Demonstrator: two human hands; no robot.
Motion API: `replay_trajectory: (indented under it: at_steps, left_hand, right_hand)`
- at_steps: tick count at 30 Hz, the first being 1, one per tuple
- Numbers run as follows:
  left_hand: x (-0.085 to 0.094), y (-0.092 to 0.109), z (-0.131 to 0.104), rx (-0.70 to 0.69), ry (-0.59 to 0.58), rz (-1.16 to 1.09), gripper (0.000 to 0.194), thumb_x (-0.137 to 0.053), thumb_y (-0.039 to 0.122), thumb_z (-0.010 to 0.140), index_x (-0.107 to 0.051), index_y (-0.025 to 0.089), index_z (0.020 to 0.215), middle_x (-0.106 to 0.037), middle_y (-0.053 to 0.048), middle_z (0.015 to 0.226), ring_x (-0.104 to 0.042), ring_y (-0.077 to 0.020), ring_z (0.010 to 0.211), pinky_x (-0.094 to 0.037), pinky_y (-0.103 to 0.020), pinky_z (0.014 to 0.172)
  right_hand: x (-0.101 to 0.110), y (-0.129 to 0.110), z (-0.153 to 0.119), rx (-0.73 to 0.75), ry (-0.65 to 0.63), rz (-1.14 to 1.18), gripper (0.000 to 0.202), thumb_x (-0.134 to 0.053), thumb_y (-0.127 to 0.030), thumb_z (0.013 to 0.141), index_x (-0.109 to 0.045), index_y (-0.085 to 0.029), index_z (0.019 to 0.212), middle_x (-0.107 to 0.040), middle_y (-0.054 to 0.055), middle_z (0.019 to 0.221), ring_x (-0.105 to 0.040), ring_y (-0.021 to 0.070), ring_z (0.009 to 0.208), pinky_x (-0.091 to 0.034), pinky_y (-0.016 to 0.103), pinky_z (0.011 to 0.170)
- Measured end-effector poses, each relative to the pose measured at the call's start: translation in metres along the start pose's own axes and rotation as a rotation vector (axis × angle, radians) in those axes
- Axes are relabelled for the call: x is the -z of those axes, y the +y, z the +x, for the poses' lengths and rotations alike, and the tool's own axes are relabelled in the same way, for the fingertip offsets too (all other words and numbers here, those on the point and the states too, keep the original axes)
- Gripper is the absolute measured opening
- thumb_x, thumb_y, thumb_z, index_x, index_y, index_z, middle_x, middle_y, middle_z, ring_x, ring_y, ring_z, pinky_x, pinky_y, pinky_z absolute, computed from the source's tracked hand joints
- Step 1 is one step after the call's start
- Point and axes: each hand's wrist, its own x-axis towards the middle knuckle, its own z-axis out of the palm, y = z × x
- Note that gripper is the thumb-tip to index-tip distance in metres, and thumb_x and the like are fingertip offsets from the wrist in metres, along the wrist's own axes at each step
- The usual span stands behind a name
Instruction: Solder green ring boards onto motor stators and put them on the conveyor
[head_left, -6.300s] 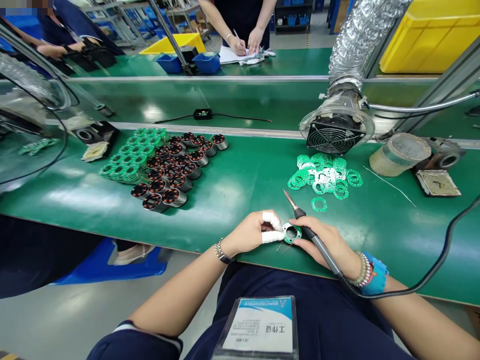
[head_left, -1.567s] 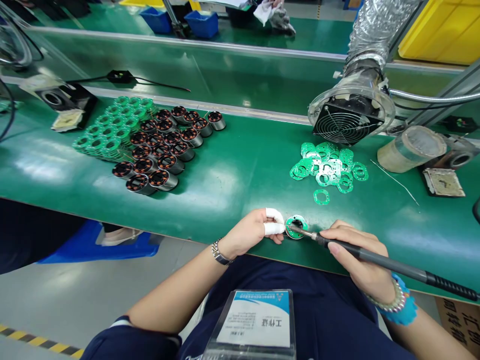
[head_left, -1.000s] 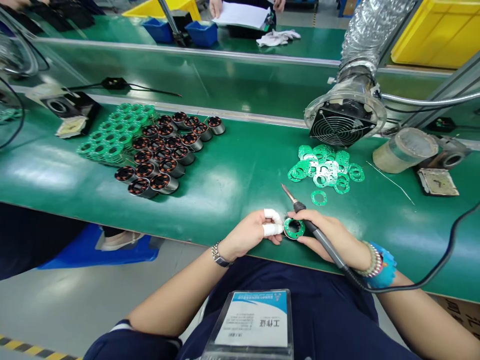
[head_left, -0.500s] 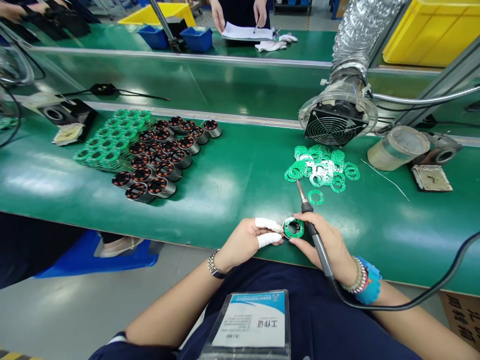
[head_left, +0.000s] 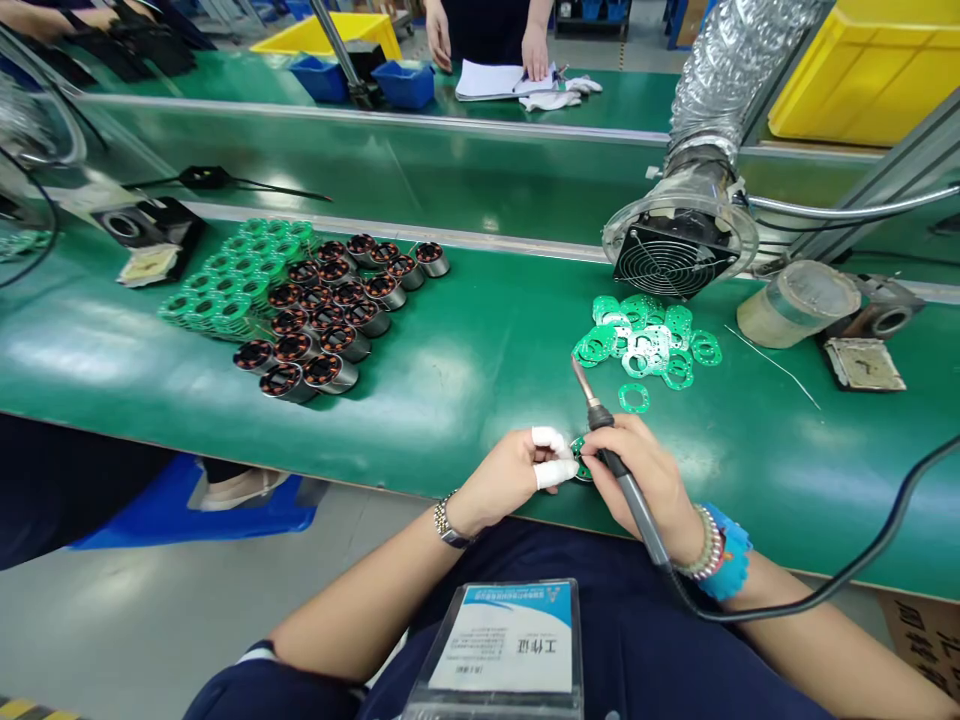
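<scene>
My left hand [head_left: 525,465], with white covers on thumb and forefinger, pinches the near side of a motor stator topped by a green ring circuit board [head_left: 578,445]. Fingers of both hands hide most of that piece. In my right hand [head_left: 645,470] is a soldering iron [head_left: 626,480], lying across the palm with its tip pointing up and away to the left. The right thumb and forefinger are pinched together at the board's right side. Beyond the hands lies a single loose ring board [head_left: 634,398], below a heap of similar boards [head_left: 649,345].
To the left stand rows of copper-wound stators [head_left: 330,372] beside stacked green boards [head_left: 214,300]. A fume fan [head_left: 671,260] with a foil duct hangs behind the heap. At right are a round container [head_left: 796,300], a solder wire [head_left: 776,365] and a sponge tray [head_left: 862,362]. A co-worker's hands [head_left: 535,50] rest near papers opposite.
My right thumb and forefinger have closed in over the board, covering much of it. The iron's tip has shifted left. Across the bench, the co-worker's hand has moved on the papers.
</scene>
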Motion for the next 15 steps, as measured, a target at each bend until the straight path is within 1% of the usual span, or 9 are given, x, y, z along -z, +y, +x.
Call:
replay_trajectory:
  at_steps: [4, 7, 10, 13, 15]
  left_hand:
    - [-0.003, 0.0, -0.008, -0.051, 0.056, 0.025, 0.015, -0.066, 0.027, 0.07, -0.058, 0.014, 0.071, -0.053, 0.002, 0.067, -0.05, -0.0074, 0.057, -0.046, -0.021, 0.055]
    - [-0.005, -0.002, -0.013, -0.024, 0.099, -0.016, 0.016, -0.065, 0.028, 0.072, -0.058, 0.013, 0.071, -0.055, 0.001, 0.065, -0.053, -0.0083, 0.057, -0.048, -0.022, 0.057]
    - [-0.006, -0.005, -0.015, 0.05, 0.12, -0.057, 0.018, -0.065, 0.029, 0.071, -0.058, 0.013, 0.072, -0.059, 0.001, 0.06, -0.055, -0.0092, 0.054, -0.049, -0.024, 0.058]
    - [-0.006, -0.006, -0.014, 0.076, 0.14, -0.064, 0.017, -0.066, 0.028, 0.07, -0.058, 0.013, 0.071, -0.06, 0.001, 0.058, -0.057, -0.0094, 0.054, -0.05, -0.024, 0.059]
    - [-0.006, -0.006, -0.013, 0.08, 0.148, -0.065, 0.016, -0.065, 0.027, 0.071, -0.058, 0.013, 0.072, -0.061, 0.001, 0.058, -0.057, -0.0095, 0.054, -0.05, -0.024, 0.059]
  right_hand:
    - [-0.006, 0.0, -0.002, 0.013, -0.026, -0.033, 0.021, -0.048, -0.007, 0.082, -0.053, -0.02, 0.098, -0.059, 0.005, 0.08, -0.053, 0.0194, 0.08, -0.049, 0.036, 0.071]
    - [-0.004, -0.002, -0.006, 0.01, -0.039, -0.012, 0.023, -0.052, -0.007, 0.08, -0.054, -0.019, 0.099, -0.06, 0.006, 0.082, -0.054, 0.0194, 0.082, -0.048, 0.036, 0.073]
    - [0.007, -0.005, -0.008, -0.029, 0.002, 0.016, 0.023, -0.056, -0.007, 0.078, -0.056, -0.018, 0.098, -0.062, 0.006, 0.086, -0.055, 0.0188, 0.084, -0.048, 0.035, 0.075]
    - [0.022, -0.008, -0.01, -0.064, 0.044, 0.046, 0.021, -0.056, -0.005, 0.078, -0.059, -0.019, 0.094, -0.061, 0.004, 0.079, -0.056, 0.0158, 0.074, -0.049, 0.03, 0.067]
    - [0.031, -0.01, -0.013, -0.05, 0.04, 0.068, 0.025, -0.056, -0.006, 0.078, -0.06, -0.019, 0.099, -0.06, 0.003, 0.072, -0.055, 0.0148, 0.067, -0.048, 0.029, 0.061]
